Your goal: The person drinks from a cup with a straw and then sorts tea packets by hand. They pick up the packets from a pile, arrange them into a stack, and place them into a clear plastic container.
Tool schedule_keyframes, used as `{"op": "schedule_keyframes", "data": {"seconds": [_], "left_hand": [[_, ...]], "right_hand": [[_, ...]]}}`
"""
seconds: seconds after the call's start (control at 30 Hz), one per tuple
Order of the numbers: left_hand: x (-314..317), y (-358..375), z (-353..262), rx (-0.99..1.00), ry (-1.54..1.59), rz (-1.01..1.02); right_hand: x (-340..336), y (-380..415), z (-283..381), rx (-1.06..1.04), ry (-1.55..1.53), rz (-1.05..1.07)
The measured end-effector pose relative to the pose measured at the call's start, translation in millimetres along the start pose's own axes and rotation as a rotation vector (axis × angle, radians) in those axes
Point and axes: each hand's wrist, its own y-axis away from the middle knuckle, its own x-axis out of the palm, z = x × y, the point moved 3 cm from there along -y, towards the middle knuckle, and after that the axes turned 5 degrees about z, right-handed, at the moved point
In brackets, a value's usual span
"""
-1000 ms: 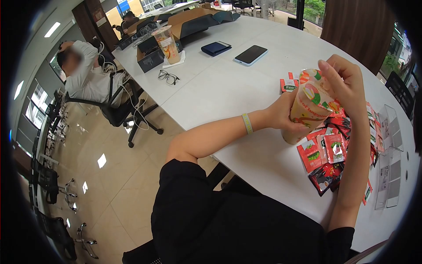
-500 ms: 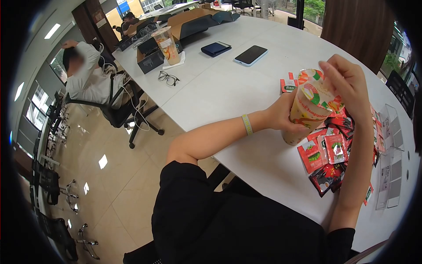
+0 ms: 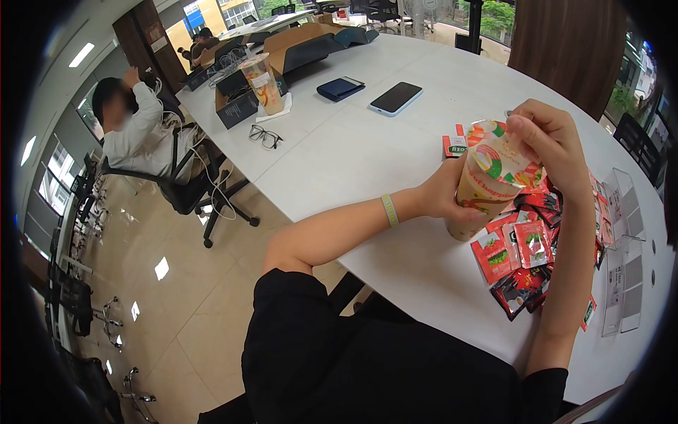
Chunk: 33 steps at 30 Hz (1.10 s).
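A printed plastic cup (image 3: 487, 185) with a sealed, colourful film lid is tilted slightly above the white table (image 3: 367, 162). My left hand (image 3: 448, 192) wraps round its side, thumb across the front. Over the lid's far right edge, my right hand (image 3: 549, 138) is closed, fingers curled and thumb pressed inward. A small greyish tip shows by those fingers; what they pinch is hidden. Below the cup and beside my right forearm lies a pile of red and black sachets (image 3: 533, 240). Another red packet (image 3: 454, 146) rests just behind the cup.
A phone (image 3: 397, 98), a dark wallet (image 3: 340, 88) and eyeglasses (image 3: 265, 136) lie farther back. A second cup (image 3: 262, 85) stands on a napkin near open boxes (image 3: 300, 51). Clear acrylic holders (image 3: 625, 283) stand at right. A person in white (image 3: 138, 141) sits at left.
The view has shifted slightly. My right fingers have curled in closer over the lid. My left hand keeps its hold on the cup. The seated person's raised arm has moved.
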Motion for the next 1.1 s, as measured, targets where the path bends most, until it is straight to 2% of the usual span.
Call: {"op": "schedule_keyframes", "data": {"seconds": [0.03, 0.1, 0.23, 0.3, 0.33, 0.4, 0.5, 0.63, 0.7, 0.77, 0.8, 0.83, 0.9, 0.93, 0.97, 1.0, 1.03, 1.1], "left_hand": [[0, 0, -1, 0.018, 0.001, -0.048], [0, 0, 0, 0.035, 0.006, -0.098], [0, 2, 1, 0.072, -0.01, -0.096], [0, 2, 0, 0.088, -0.032, -0.1], [0, 2, -1, 0.067, -0.008, -0.1], [0, 1, 0, 0.047, 0.016, -0.098], [0, 2, 1, 0.052, -0.007, -0.079], [2, 6, -6, 0.081, -0.012, -0.039], [4, 8, 0, 0.081, -0.051, -0.018], [8, 13, 18, 0.125, -0.262, 0.004], [15, 13, 8, 0.071, -0.115, 0.005], [19, 15, -12, 0.074, -0.104, 0.019], [28, 24, -52, 0.124, -0.363, 0.155], [28, 29, -59, 0.128, -0.339, 0.176], [32, 34, -65, 0.183, -0.401, 0.264], [40, 35, -65, 0.243, -0.46, 0.351], [52, 34, -62, 0.255, -0.428, 0.37], [71, 37, -67, 0.604, -0.269, 0.206]], "right_hand": [[0, 0, 1, -0.001, 0.002, 0.0], [1, 2, 6, -0.045, 0.216, -0.028], [3, 3, 8, 0.006, 0.163, 0.034], [1, 3, 3, -0.04, 0.021, -0.049], [2, 3, 3, -0.04, 0.021, -0.05], [4, 3, 7, -0.075, 0.226, -0.14], [8, 3, 14, -0.039, 0.32, -0.057], [15, 9, 20, -0.025, 0.196, -0.081], [23, 18, 33, -0.276, 0.294, -0.054], [29, 34, 56, -0.307, 0.414, -0.009], [33, 44, 70, -0.33, 0.521, 0.039], [36, 53, 79, -0.317, 0.529, 0.029], [44, 73, 95, -0.398, 0.449, 0.067], [48, 82, 99, -0.447, 0.428, 0.049], [51, 93, 102, -0.492, 0.409, 0.03], [51, 109, 109, -0.477, 0.587, 0.082], [52, 117, 110, -0.443, 0.602, 0.071], [56, 130, 118, -0.633, 0.673, 0.098]]}}
